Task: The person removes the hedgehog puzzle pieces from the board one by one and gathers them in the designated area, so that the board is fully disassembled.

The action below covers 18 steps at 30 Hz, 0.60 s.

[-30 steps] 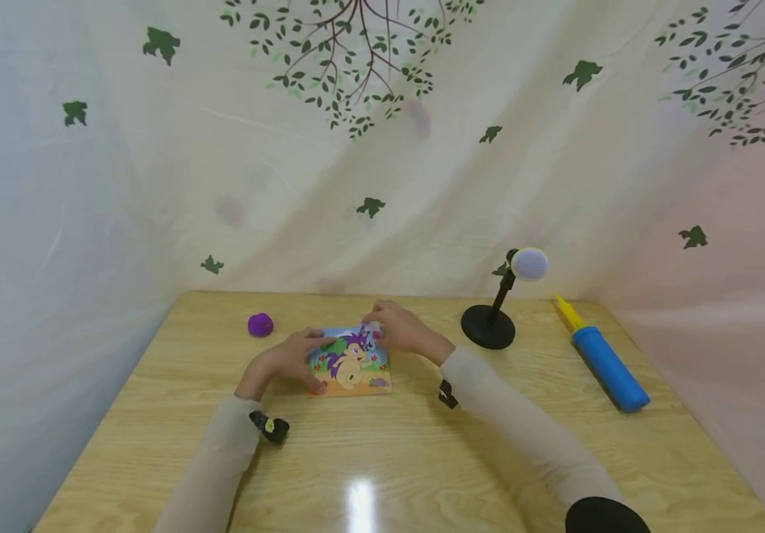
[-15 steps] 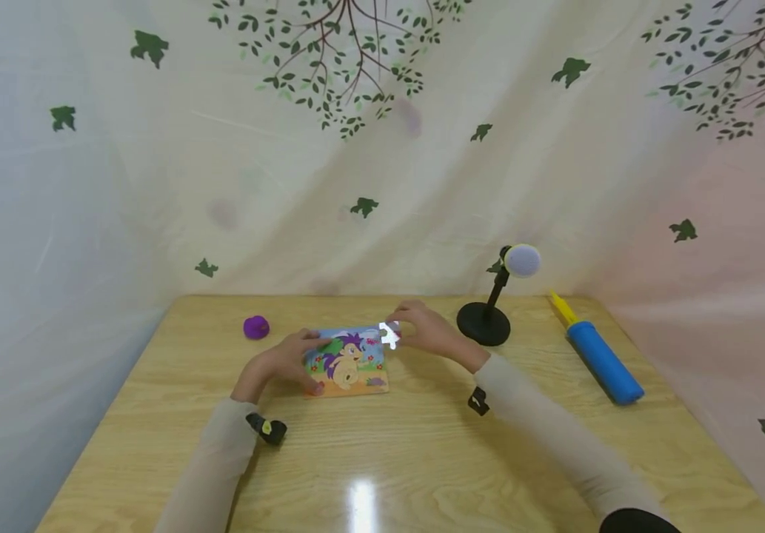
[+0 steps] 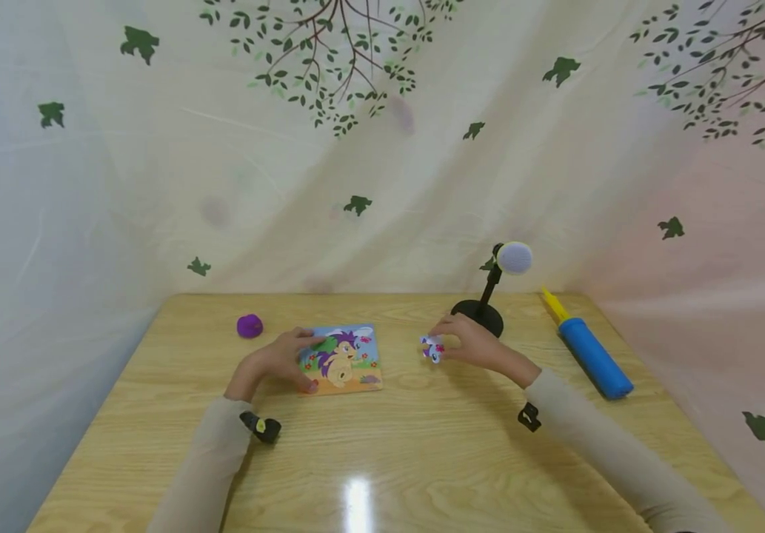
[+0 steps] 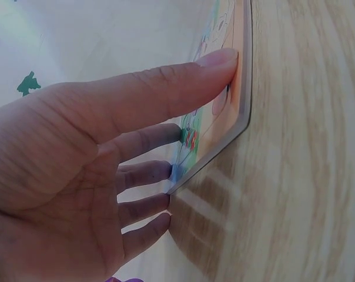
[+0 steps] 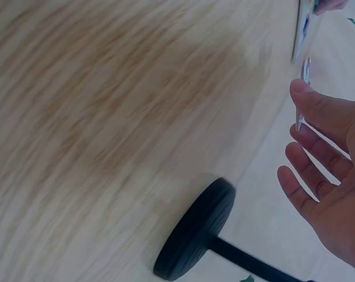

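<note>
In the head view a jigsaw puzzle (image 3: 349, 374) with a purple-haired hedgehog picture lies flat on the wooden table. My left hand (image 3: 277, 364) rests on its left side, fingers spread. The left wrist view has the thumb (image 4: 215, 67) pressing the puzzle's face near one edge, while the other fingers touch it further along. Right of the puzzle, apart from it, my right hand (image 3: 478, 344) pinches a small puzzle piece (image 3: 432, 349) between thumb and fingers. Seen edge-on in the right wrist view, the piece (image 5: 305, 70) is thin; the remaining fingers are loosely bent.
Just behind my right hand stands a black stand (image 3: 489, 292) with a round pale head. A blue hand pump (image 3: 597, 359) with a yellow nozzle lies at the right. Left of the puzzle, towards the back, sits a small purple object (image 3: 249, 326). A leaf-printed cloth hangs behind the table.
My right hand has lifted the puzzle piece off the puzzle's upper right and carried it to the right, towards the black stand. The left hand stays on the puzzle. The head view shifts slightly.
</note>
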Each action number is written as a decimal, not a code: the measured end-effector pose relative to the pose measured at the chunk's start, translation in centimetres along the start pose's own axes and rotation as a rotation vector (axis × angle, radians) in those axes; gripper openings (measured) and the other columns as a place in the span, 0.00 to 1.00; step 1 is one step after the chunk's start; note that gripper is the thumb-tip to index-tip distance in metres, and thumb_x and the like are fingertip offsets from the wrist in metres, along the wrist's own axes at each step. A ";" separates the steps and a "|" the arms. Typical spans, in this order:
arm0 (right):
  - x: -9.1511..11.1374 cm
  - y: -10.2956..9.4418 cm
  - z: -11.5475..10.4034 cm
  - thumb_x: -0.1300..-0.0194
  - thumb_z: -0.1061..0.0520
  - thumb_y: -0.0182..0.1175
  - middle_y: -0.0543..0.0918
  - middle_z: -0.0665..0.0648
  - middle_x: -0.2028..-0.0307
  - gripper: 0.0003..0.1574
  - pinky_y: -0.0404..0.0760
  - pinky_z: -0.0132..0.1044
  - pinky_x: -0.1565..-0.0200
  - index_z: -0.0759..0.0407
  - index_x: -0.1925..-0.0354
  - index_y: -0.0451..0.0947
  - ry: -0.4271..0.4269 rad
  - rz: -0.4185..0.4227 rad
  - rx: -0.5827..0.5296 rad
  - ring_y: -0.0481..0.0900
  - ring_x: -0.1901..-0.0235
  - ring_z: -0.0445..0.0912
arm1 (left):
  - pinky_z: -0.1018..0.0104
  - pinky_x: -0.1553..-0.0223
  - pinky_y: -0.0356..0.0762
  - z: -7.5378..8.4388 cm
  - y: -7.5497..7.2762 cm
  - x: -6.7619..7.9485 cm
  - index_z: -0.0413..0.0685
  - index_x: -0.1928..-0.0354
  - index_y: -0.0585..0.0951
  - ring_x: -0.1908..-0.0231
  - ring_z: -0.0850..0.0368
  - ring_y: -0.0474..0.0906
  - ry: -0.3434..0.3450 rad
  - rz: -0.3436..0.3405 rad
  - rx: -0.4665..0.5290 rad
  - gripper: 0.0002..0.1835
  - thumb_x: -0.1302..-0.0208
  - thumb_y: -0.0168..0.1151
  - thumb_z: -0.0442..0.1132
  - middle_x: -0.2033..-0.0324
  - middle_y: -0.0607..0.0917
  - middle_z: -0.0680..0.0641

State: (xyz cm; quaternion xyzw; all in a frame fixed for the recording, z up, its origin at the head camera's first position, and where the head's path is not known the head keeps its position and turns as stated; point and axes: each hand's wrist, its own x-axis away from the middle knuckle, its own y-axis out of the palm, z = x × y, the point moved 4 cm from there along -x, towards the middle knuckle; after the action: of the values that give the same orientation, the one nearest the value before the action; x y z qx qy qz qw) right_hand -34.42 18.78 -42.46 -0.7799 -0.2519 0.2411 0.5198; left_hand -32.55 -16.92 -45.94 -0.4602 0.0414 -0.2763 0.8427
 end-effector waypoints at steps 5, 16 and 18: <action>1.3 0.0 1.3 0.42 0.58 0.74 0.85 0.61 0.49 0.26 0.81 0.56 0.44 0.64 0.45 0.83 0.017 -0.021 0.025 0.80 0.47 0.58 | 0.26 0.29 0.57 0.2 -0.1 0.1 0.45 0.23 0.64 0.26 0.24 0.52 0.002 -0.005 0.003 0.54 0.52 0.80 0.46 0.25 0.57 0.28; 2.5 0.4 2.1 0.44 0.61 0.75 0.86 0.60 0.53 0.25 0.82 0.54 0.47 0.66 0.48 0.84 -0.006 -0.048 0.011 0.81 0.52 0.55 | 0.26 0.29 0.57 0.2 -0.1 0.2 0.45 0.23 0.64 0.26 0.24 0.52 -0.004 -0.005 0.007 0.54 0.52 0.80 0.46 0.25 0.57 0.29; 2.6 0.6 2.4 0.44 0.62 0.75 0.86 0.60 0.54 0.24 0.82 0.54 0.47 0.67 0.49 0.84 -0.010 -0.047 0.011 0.81 0.52 0.55 | 0.26 0.29 0.57 0.2 0.0 0.1 0.45 0.23 0.64 0.26 0.24 0.52 -0.006 -0.007 0.011 0.53 0.52 0.80 0.46 0.25 0.57 0.29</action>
State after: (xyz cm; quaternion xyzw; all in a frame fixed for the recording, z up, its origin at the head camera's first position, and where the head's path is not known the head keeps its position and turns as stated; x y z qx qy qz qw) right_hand -33.88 21.86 -44.16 -0.7695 -0.2717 0.2341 0.5284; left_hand -32.40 -16.88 -45.80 -0.4562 0.0358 -0.2782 0.8445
